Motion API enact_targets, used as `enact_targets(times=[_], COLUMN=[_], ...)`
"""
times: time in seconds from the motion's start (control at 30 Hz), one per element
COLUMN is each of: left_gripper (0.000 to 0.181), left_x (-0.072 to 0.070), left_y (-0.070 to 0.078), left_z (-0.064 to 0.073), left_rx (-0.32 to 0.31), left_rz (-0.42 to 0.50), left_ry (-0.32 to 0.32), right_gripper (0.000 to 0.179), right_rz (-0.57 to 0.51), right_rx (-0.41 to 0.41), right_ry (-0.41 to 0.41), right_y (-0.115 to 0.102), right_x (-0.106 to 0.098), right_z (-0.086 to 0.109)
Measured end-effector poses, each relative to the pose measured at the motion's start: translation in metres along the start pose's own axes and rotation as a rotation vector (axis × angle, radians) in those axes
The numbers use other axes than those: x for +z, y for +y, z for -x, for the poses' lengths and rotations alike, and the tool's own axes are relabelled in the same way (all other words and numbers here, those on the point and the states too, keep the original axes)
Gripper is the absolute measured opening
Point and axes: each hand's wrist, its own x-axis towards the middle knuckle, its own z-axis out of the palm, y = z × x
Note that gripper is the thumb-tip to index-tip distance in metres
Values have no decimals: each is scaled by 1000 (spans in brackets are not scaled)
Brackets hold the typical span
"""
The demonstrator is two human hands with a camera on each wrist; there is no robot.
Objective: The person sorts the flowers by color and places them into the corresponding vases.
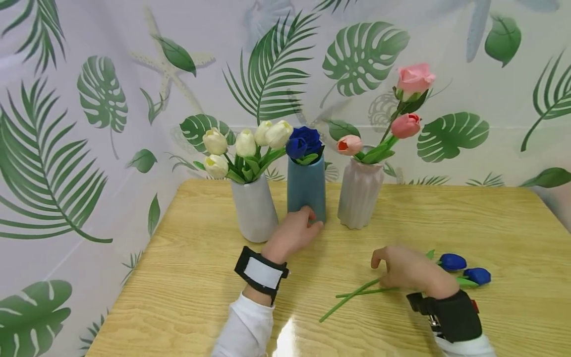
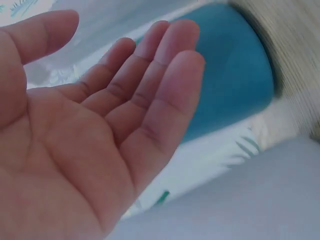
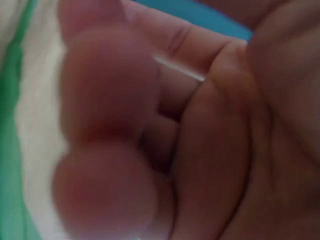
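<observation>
My left hand (image 1: 294,232) is at the lower front of a blue vase (image 1: 306,186), its palm and relaxed fingers (image 2: 175,85) showing with nothing held in the left wrist view. Whether the fingertips touch the vase, I cannot tell. Dark blue flowers (image 1: 305,142) stand in that vase. Over two blue tulips (image 1: 452,262) lying on the table, my right hand (image 1: 408,267) hangs with loosely bent fingers. A green stem or leaf (image 3: 11,125) shows beyond those fingers in the right wrist view, outside the grasp. The hand hides part of the crossed stems.
Left of the blue vase stands a white vase (image 1: 255,210) of white tulips (image 1: 245,144). To its right, a pale ribbed vase (image 1: 360,196) holds pink tulips (image 1: 406,126) and a tall pink rose (image 1: 415,79). A leaf-patterned cloth (image 1: 285,20) hangs behind the wooden table (image 1: 187,297).
</observation>
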Motion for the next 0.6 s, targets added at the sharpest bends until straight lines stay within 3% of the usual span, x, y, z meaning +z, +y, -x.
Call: enact_targets(times=[0.13,0.4,0.6], left_gripper=[32,29,27], left_x=[-5,-11,-15], left_y=[-7,-12,-16], left_z=[2,2,4], left_rx=[20,31,12], left_rz=[-27,-50,-46], left_ry=[33,43,34], right_gripper=[16,20,18], right_rz=[22,15,9], right_rx=[34,35,-22], right_ry=[9,39,55], right_y=[4,9,11], right_x=[8,15,16], right_z=[-2,-8,-8])
